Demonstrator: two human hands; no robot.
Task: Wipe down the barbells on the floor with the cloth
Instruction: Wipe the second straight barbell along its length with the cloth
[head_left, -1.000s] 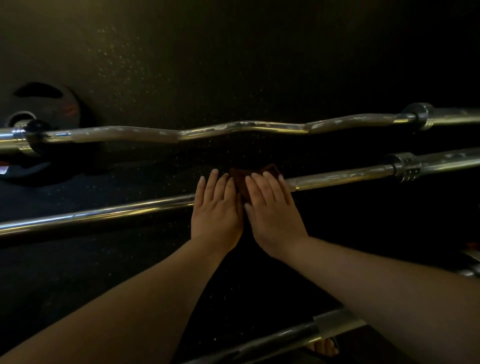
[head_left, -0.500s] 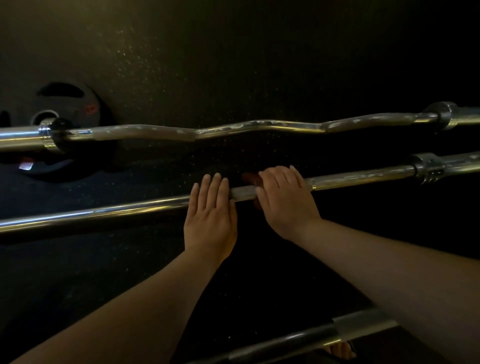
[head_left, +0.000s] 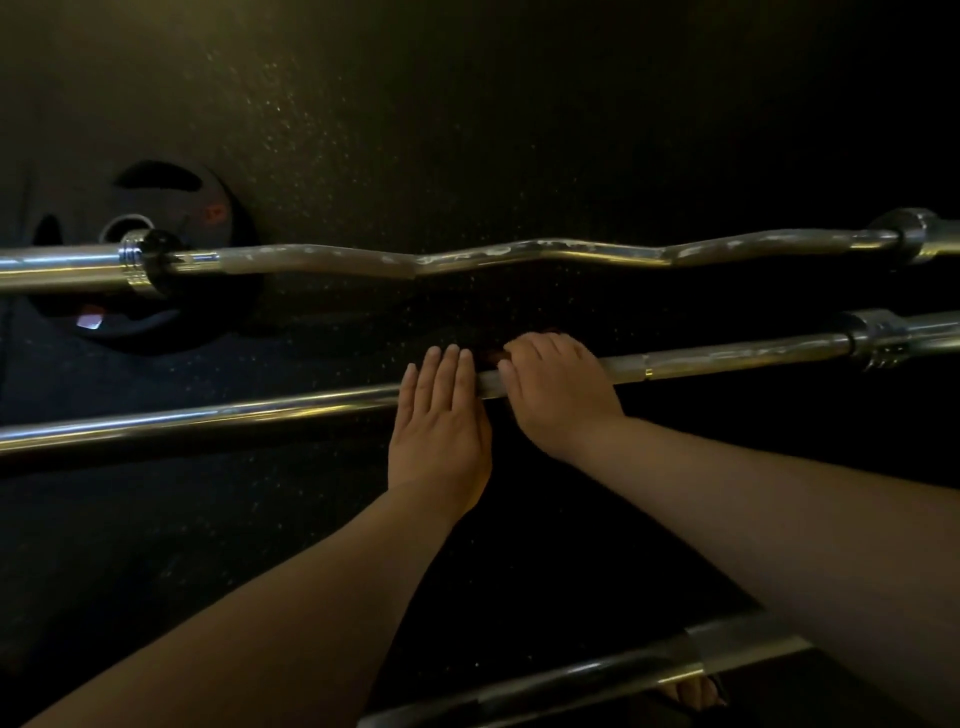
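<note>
Wiping at mid-shaft of the straight barbell (head_left: 727, 358) on the dark floor (head_left: 467, 130): right hand (head_left: 558, 389) curls over the bar, apparently clamping the barely visible cloth (head_left: 491, 356); left hand (head_left: 441, 431) rests flat beside it, fingers straight. Curl bar (head_left: 519, 254), lying across a weight plate (head_left: 156, 322), and a nearer third bar (head_left: 623, 670) likely await wiping.

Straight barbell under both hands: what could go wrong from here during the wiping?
1. The straight barbell lies round on the floor. A push could roll it, and the left hand lies flat across it, so fingers may get pinched.
2. The cloth is almost hidden under the right hand; it may bunch and miss metal.
3. A third bar lies near the foot: trip risk.
</note>
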